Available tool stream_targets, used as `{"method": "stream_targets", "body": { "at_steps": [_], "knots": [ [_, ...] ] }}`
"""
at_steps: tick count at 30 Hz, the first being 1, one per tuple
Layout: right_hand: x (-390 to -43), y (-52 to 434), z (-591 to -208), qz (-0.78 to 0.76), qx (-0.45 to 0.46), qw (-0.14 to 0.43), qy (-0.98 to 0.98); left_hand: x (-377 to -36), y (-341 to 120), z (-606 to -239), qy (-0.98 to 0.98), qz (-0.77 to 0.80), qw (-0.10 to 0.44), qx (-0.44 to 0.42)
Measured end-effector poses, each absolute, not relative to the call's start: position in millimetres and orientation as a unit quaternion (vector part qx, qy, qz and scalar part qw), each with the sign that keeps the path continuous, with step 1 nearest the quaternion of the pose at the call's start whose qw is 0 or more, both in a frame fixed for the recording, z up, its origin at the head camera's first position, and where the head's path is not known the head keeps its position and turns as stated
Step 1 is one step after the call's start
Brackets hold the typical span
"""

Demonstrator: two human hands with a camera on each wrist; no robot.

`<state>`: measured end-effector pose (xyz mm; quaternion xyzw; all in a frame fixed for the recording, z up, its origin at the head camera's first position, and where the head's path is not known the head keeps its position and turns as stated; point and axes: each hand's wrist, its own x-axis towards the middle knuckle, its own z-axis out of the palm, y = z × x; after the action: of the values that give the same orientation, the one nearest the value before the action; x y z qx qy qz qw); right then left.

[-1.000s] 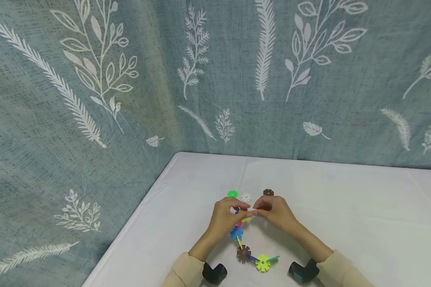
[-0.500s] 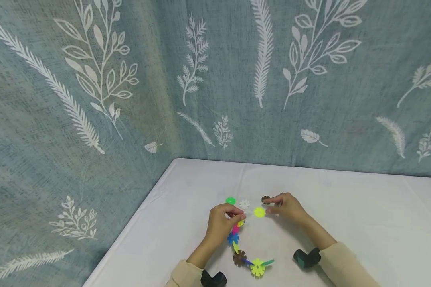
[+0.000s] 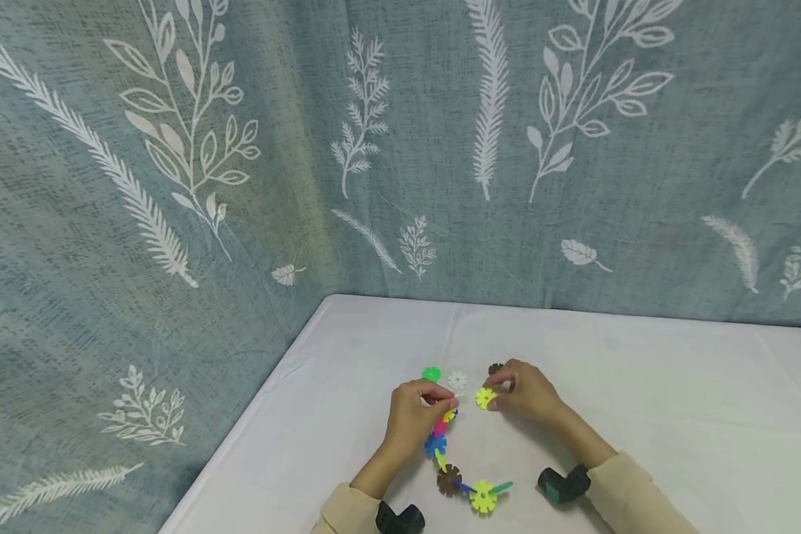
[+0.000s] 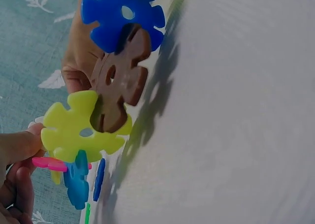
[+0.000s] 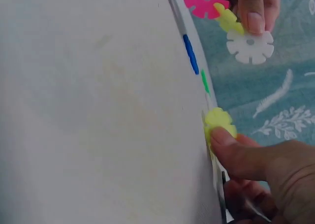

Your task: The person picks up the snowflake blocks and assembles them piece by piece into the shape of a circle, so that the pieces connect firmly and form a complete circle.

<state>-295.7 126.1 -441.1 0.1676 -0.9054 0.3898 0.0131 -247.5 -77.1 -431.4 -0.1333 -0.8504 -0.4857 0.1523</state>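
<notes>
A chain of snowflake discs (image 3: 449, 475) lies on the white table (image 3: 641, 415), running from pink and blue pieces down to a brown disc (image 4: 120, 79) and a yellow one (image 3: 483, 495). My left hand (image 3: 417, 409) pinches the chain's far end by the pink disc (image 5: 206, 0). My right hand (image 3: 529, 389) pinches a loose yellow-green disc (image 3: 485, 398), tilted up just right of the left fingertips; the thumb presses on this same yellow-green disc (image 5: 219, 121) at the table surface. A small gap separates that disc from the chain.
Three loose discs lie just beyond the hands: green (image 3: 431, 374), white (image 3: 457, 380) and brown (image 3: 495, 368). A leaf-patterned blue-grey curtain (image 3: 400, 148) hangs behind and to the left. The table's left edge (image 3: 254, 415) runs diagonally near my left arm.
My right hand left the chain's end, moved right to the yellow-green disc lying flat on the table, and now pinches it tilted. My left hand has kept its hold on the chain.
</notes>
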Motion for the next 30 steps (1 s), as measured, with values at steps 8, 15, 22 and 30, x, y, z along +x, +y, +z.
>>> {"method": "stream_targets", "body": {
  "at_steps": [8,15,22,30],
  "knots": [
    [-291,127,-438,0.533,0.158,-0.056,-0.830,-248,-78,-435,-0.850,-0.482,0.160,-0.137],
    [-284,123,-428,0.598,0.107,-0.127,-0.784,-247,-76,-435,-0.851,-0.473,0.174,-0.146],
    [-281,121,-424,0.609,0.091,-0.112,-0.780,-246,-73,-433,-0.856,-0.452,0.190,-0.165],
    [-276,113,-417,0.627,0.019,-0.098,-0.773,-247,-69,-432,-0.843,-0.432,0.257,-0.191]
  ]
}}
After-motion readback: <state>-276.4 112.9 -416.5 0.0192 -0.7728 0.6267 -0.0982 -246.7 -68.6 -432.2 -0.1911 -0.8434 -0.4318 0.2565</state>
